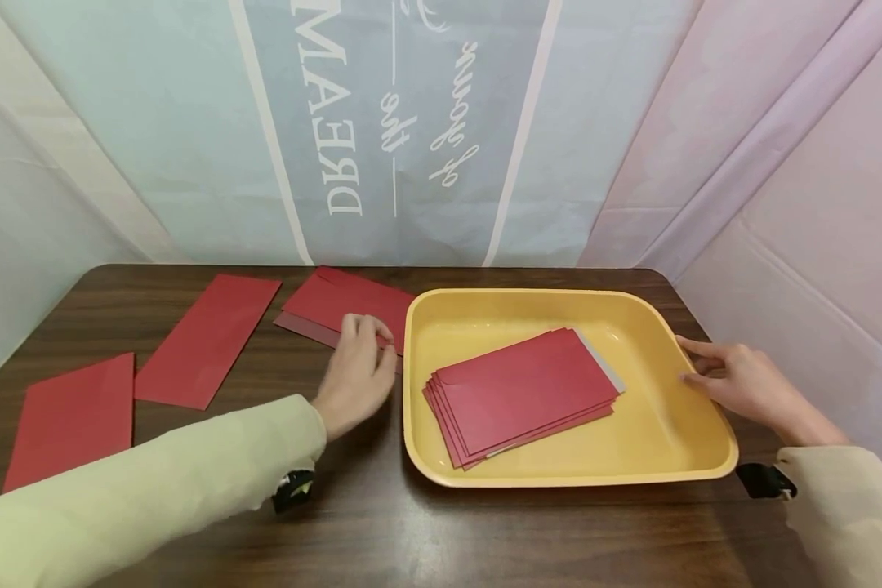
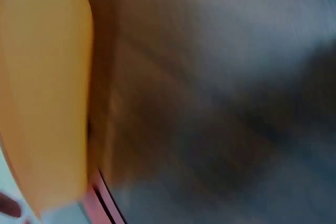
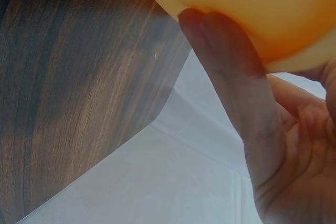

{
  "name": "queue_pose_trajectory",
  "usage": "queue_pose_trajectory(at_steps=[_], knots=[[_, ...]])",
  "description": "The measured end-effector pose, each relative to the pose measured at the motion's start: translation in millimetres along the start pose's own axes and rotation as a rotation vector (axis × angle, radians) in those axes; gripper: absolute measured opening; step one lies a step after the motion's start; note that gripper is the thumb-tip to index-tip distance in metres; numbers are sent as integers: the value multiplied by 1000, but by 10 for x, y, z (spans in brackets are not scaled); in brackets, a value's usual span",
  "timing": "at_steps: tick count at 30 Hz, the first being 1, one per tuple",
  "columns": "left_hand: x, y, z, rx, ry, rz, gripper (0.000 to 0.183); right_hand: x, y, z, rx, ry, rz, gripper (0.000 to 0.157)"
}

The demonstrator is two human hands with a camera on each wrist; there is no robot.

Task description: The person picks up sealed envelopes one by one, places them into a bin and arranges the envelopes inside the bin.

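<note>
A yellow plastic tray [image 1: 676, 453] stands on the table, with a stack of red envelopes [image 1: 525, 392] lying fanned inside it. My right hand [image 1: 742, 380] grips the tray's right rim; in the right wrist view its fingers [image 3: 236, 77] press against the tray's outer wall. Just left of the tray, my left hand [image 1: 360, 371] hovers with loosely bent fingers and nothing visible in them. Beneath and behind it lie overlapping red envelopes [image 1: 349, 298], partly hidden by the hand and tray. The left wrist view is blurred, showing the tray wall [image 2: 47, 93] and a fingertip.
Another red envelope [image 1: 209, 343] lies slantwise left of the overlapping ones. At the far left, a further red envelope [image 1: 73, 416] is partly covered by the left sleeve [image 1: 154, 490]. A printed cloth [image 1: 426, 237] hangs behind the dark wooden table [image 1: 382, 539], with pale cloth at both sides.
</note>
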State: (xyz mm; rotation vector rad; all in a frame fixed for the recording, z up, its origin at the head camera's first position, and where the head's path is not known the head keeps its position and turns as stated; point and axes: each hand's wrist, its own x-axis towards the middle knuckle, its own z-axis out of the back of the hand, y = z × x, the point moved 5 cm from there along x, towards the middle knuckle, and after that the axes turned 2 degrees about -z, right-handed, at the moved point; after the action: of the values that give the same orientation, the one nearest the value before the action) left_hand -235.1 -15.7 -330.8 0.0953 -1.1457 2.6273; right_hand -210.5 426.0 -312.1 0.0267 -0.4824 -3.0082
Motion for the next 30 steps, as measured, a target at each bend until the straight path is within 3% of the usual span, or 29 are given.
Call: queue_pose_trajectory(at_steps=[3,11,18,22,30], knots=[[103,191,70,101,52,39,16,-3,-5,-2,3,-6,4,55],[375,593,319,261,111,50,27,-6,1,0,-8,-7,3,54],[454,868,472,356,166,69,34,-3,12,-3,-14,-9,3,53],[504,973,510,373,193,39,46,-4,13,-7,-9,-6,-1,54],[521,1130,490,407,391,-1,65,-19,8,-2,-1,-12,6,54]])
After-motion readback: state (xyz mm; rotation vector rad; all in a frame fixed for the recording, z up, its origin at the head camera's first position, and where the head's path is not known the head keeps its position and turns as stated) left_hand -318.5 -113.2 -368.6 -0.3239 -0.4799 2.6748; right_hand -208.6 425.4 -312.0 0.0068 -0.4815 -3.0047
